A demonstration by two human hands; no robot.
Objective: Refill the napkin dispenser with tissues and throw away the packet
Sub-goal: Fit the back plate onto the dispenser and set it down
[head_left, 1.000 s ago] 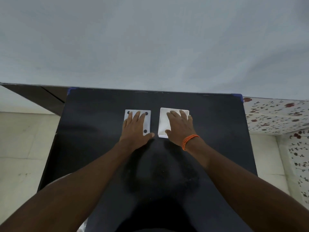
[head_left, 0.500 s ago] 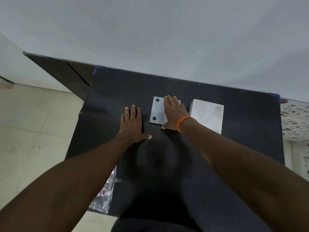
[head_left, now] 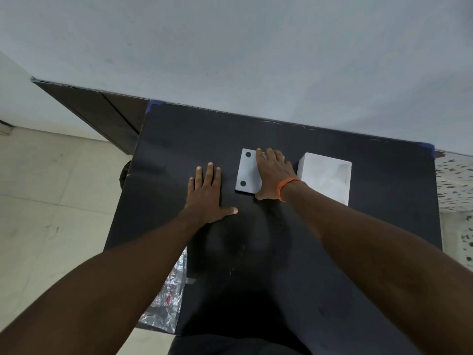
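On the black matte tabletop (head_left: 332, 252), the left hand (head_left: 204, 193) lies flat and spread, holding nothing. The right hand (head_left: 272, 172) rests open-palmed on the flat white plastic panel with two dark holes (head_left: 247, 171), probably light, stiff and slippery; its edges suit gripping. Just right stands the white box-shaped napkin dispenser (head_left: 325, 175); a pale wall (head_left: 230, 47) rises behind.

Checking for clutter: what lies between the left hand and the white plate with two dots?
Head view: only bare black table separates the left hand from the white plate.
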